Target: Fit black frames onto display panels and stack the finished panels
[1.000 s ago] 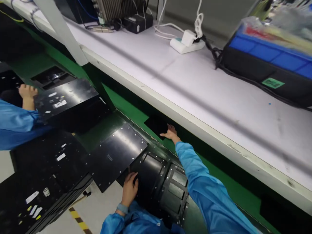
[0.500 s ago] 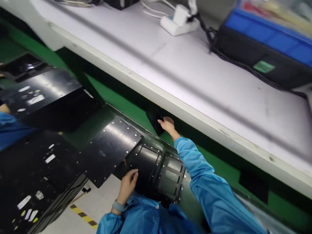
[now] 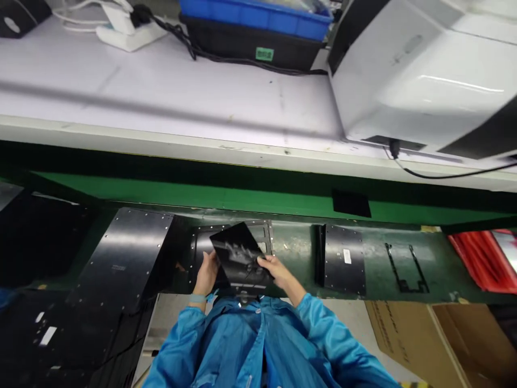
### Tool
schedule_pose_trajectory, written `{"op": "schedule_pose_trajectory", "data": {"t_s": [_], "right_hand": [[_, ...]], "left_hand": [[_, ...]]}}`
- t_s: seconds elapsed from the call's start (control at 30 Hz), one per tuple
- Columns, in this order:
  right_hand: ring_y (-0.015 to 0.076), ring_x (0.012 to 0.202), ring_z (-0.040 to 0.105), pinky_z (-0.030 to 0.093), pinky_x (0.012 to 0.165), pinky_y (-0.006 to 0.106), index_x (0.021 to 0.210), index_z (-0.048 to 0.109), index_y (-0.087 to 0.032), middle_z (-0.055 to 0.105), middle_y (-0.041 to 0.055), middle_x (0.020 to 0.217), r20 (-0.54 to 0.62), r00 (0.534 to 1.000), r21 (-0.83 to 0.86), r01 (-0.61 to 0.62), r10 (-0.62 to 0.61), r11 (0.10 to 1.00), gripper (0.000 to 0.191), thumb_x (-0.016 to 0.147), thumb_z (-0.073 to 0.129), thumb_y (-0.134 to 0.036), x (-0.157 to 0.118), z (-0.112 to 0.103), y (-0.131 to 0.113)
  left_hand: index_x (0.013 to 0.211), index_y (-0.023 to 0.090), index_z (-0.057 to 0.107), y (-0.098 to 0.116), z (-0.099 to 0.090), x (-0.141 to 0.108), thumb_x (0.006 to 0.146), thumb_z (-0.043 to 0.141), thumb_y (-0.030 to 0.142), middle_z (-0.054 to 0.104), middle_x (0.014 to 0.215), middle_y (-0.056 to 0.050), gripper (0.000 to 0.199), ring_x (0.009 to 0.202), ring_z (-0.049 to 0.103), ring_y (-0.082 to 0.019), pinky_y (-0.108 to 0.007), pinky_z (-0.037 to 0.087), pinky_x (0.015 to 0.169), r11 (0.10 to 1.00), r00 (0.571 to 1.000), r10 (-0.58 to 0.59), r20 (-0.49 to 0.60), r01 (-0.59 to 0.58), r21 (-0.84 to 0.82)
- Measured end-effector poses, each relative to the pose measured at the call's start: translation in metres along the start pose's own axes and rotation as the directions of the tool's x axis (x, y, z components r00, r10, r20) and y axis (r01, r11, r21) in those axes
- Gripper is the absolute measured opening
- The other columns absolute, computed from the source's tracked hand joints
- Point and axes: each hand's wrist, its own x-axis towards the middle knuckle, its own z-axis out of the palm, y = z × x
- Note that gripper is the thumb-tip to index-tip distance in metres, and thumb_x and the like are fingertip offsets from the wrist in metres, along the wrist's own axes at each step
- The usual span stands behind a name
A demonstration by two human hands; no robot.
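Note:
In front of my body, tilted above the green bench, is a thin glossy black panel point(image 3: 238, 250) that shows reflections. My right hand point(image 3: 277, 271) pinches its right edge between thumb and fingers. At its left edge is my left hand point(image 3: 207, 274), closed on the panel with the fingertips partly hidden behind it. Beneath the panel lies a black frame point(image 3: 264, 230) with rectangular openings, partly covered. Left of my hands rests a flat black plate point(image 3: 129, 253) with small light dots along its edges.
A stack of black plates point(image 3: 345, 258) and a thin black bracket point(image 3: 407, 272) lie to the right, beyond them red bags point(image 3: 480, 261). Above runs a white shelf point(image 3: 202, 102) with a blue bin point(image 3: 258, 19) and a white machine point(image 3: 412, 81). A cardboard box point(image 3: 420, 339) stands below.
My right hand has come back from the green wall under the shelf, bringing the black panel in front of me. My left hand has moved to the panel. The view has turned right.

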Motion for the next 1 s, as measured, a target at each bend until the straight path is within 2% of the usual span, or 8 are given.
{"op": "schedule_pose_trajectory", "data": {"t_s": [0.1, 0.2, 0.27, 0.33, 0.43, 0.63, 0.83, 1.0], "right_hand": [[0.0140, 0.057, 0.063, 0.049, 0.061, 0.026, 0.074, 0.070, -0.016, 0.072, 0.0012, 0.066, -0.018, 0.999, 0.095, -0.026, 0.028, 0.995, 0.057, 0.055, 0.097, -0.063, -0.008, 0.008, 0.044], [0.0139, 0.057, 0.062, 0.048, 0.059, 0.026, 0.071, 0.068, -0.017, 0.071, 0.0005, 0.066, -0.084, 0.996, 0.129, 0.006, 0.005, 0.992, 0.056, 0.057, 0.096, -0.064, -0.014, 0.001, 0.059], [0.0160, 0.061, 0.065, 0.051, 0.064, 0.028, 0.076, 0.071, -0.016, 0.074, 0.0021, 0.070, -0.119, 0.992, 0.109, 0.063, -0.050, 0.992, 0.056, 0.058, 0.096, -0.063, -0.016, -0.009, 0.061], [0.0186, 0.065, 0.067, 0.054, 0.069, 0.031, 0.080, 0.074, -0.016, 0.076, 0.0036, 0.073, -0.145, 0.984, 0.079, 0.118, -0.106, 0.990, 0.056, 0.061, 0.093, -0.065, -0.016, -0.020, 0.061], [0.0218, 0.065, 0.068, 0.054, 0.071, 0.035, 0.080, 0.073, -0.017, 0.076, 0.0049, 0.073, -0.191, 0.968, -0.003, 0.164, -0.162, 0.986, 0.059, 0.062, 0.090, -0.071, -0.007, -0.032, 0.062], [0.0244, 0.075, 0.068, 0.053, 0.076, 0.035, 0.081, 0.071, -0.019, 0.074, 0.0039, 0.075, -0.294, 0.898, -0.300, 0.238, -0.327, 0.924, 0.070, 0.072, 0.065, -0.088, 0.025, -0.051, 0.064], [0.0222, 0.075, 0.063, 0.049, 0.075, 0.032, 0.075, 0.066, -0.021, 0.069, 0.0017, 0.072, -0.398, 0.840, -0.480, 0.153, -0.370, 0.864, 0.060, 0.075, 0.059, -0.081, 0.045, -0.064, 0.066], [0.0227, 0.072, 0.061, 0.045, 0.075, 0.033, 0.069, 0.060, -0.024, 0.063, 0.0005, 0.067, -0.524, 0.773, -0.616, -0.053, -0.358, 0.786, 0.038, 0.081, 0.065, -0.060, 0.050, -0.068, 0.066]], "left_hand": [[0.127, 0.017, 0.072, -0.011, 0.023, -0.009, 0.090, 0.042, 0.087, 0.076, 0.128, -0.015, 0.085, 0.137, 0.060, -0.039, -0.053, 0.053, 0.114, 0.982, 0.984, -0.177, -0.009, 0.176, -0.072], [0.115, 0.013, 0.074, -0.024, 0.039, -0.024, 0.086, 0.043, 0.090, 0.080, 0.110, -0.018, 0.088, 0.128, 0.066, -0.043, -0.056, 0.060, 0.102, 0.954, 0.961, -0.276, 0.021, 0.277, -0.119], [0.111, 0.013, 0.074, -0.031, 0.044, -0.031, 0.080, 0.063, 0.084, 0.080, 0.107, -0.018, 0.078, 0.123, 0.068, -0.043, -0.054, 0.060, 0.099, 0.960, 0.961, -0.261, 0.088, 0.268, -0.084], [0.108, 0.013, 0.073, -0.038, 0.046, -0.031, 0.071, 0.086, 0.064, 0.080, 0.106, -0.016, 0.065, 0.117, 0.072, -0.040, -0.050, 0.060, 0.100, 0.966, 0.958, -0.250, 0.139, 0.257, -0.036], [0.104, 0.014, 0.070, -0.050, 0.050, -0.019, 0.062, 0.095, 0.045, 0.080, 0.102, -0.014, 0.058, 0.106, 0.076, -0.035, -0.046, 0.060, 0.097, 0.959, 0.951, -0.280, 0.130, 0.283, -0.008], [0.109, 0.019, 0.064, -0.074, 0.063, 0.026, 0.068, 0.091, 0.043, 0.078, 0.098, -0.011, 0.055, 0.097, 0.077, -0.029, -0.046, 0.062, 0.092, 0.945, 0.940, -0.326, 0.100, 0.328, -0.007], [0.114, 0.017, 0.061, -0.086, 0.066, 0.064, 0.072, 0.090, 0.043, 0.076, 0.097, -0.009, 0.058, 0.096, 0.075, -0.026, -0.045, 0.060, 0.094, 0.936, 0.939, -0.342, 0.040, 0.337, 0.100], [0.107, 0.016, 0.065, -0.094, 0.063, 0.066, 0.075, 0.086, 0.051, 0.076, 0.106, -0.015, 0.051, 0.102, 0.073, -0.026, -0.041, 0.058, 0.095, 0.909, 0.951, -0.309, -0.003, 0.297, 0.291]]}}
